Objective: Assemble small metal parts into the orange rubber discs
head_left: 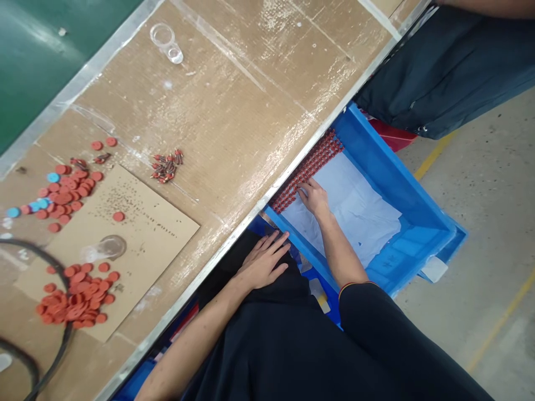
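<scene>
Right hand, grip wide and holding nothing, rests its fingertips on packed rows of small red parts, kept ordered on white paper inside a blue plastic crate, left hand open beside the rim.

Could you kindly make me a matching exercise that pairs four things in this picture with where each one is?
Things:
1. right hand
2. left hand
3. pile of red discs
4. clear plastic piece

Places:
A. on the brown tabletop
B. on dark clothing
C. on the cardboard sheet
D. on the rows of red parts inside the blue crate

Pairs: 1-D, 2-B, 3-C, 4-A
</scene>
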Motion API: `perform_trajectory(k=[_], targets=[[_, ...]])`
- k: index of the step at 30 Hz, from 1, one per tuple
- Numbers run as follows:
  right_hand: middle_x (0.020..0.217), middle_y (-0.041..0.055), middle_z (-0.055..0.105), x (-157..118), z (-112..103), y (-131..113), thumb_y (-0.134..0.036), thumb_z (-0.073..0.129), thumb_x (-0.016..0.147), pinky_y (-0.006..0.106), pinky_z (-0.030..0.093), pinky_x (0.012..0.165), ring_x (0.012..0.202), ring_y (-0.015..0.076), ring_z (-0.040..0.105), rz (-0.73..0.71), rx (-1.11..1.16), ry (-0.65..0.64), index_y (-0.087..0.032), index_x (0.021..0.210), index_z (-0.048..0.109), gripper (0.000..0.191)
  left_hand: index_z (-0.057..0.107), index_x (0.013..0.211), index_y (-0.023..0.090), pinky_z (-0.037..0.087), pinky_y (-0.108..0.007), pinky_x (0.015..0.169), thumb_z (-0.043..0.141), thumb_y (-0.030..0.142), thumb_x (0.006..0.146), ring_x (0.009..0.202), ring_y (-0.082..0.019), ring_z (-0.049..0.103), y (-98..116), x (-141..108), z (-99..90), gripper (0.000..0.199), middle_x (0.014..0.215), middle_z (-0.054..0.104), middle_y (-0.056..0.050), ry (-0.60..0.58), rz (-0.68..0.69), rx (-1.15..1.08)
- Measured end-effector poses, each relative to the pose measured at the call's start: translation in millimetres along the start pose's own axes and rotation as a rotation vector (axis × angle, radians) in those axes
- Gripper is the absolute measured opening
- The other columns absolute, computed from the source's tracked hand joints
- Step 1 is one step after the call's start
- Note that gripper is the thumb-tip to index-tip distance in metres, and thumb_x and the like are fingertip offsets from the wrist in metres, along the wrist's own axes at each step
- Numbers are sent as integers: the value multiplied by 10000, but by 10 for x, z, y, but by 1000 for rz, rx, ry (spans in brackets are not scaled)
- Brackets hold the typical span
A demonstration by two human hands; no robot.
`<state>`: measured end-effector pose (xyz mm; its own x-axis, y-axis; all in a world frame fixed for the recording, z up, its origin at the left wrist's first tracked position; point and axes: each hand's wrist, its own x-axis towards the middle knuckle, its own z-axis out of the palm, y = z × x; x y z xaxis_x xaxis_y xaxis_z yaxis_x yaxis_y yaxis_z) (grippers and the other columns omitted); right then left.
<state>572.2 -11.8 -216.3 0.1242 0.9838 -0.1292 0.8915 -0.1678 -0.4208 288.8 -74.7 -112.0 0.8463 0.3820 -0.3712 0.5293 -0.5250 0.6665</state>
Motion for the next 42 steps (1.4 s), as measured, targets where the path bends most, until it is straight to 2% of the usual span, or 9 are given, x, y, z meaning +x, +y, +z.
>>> perform_trajectory(k=[12,20,34,37,42], targets=[[1094,117,726,44,22,7,-358,526,1060,322,532,814,982,242,667,17,-34,-20,-221,1126,808,321,528,1561,176,379,-640,1299,506,384,1065,1657,-378,249,-21,-10,32,538,1758,295,-144,22,9,-9],[1091,113,719,56,30,42,-343,519,1059,319,539,812,991,233,666,-16,-40,-28,-223,1179,794,323,532,1556,167,379,-650,1296,503,384,1065,1654,-382,257,-13,-1,30,537,1760,293,-143,22,12,-15],[1119,102,726,13,-5,53,-287,546,1030,307,553,814,1014,228,677,-32,-29,-35,-241,1157,790,279,525,1568,205,365,-617,1312,517,403,1061,1655,-365,260,-58,-14,86,544,1761,309,-124,39,9,-39],[1112,85,717,-2,-27,86,-307,544,1030,296,551,823,969,212,678,-18,-12,-19,-264,1208,779,298,528,1564,195,365,-629,1308,512,402,1063,1654,-373,261,-48,-13,78,543,1761,306,-130,38,4,-38],[1102,100,698,16,-66,151,-329,482,1038,321,546,844,942,219,665,48,26,34,-228,1257,762,369,529,1560,174,375,-630,1303,498,397,1068,1652,-374,265,-20,-14,26,541,1758,293,-153,14,6,-16]])
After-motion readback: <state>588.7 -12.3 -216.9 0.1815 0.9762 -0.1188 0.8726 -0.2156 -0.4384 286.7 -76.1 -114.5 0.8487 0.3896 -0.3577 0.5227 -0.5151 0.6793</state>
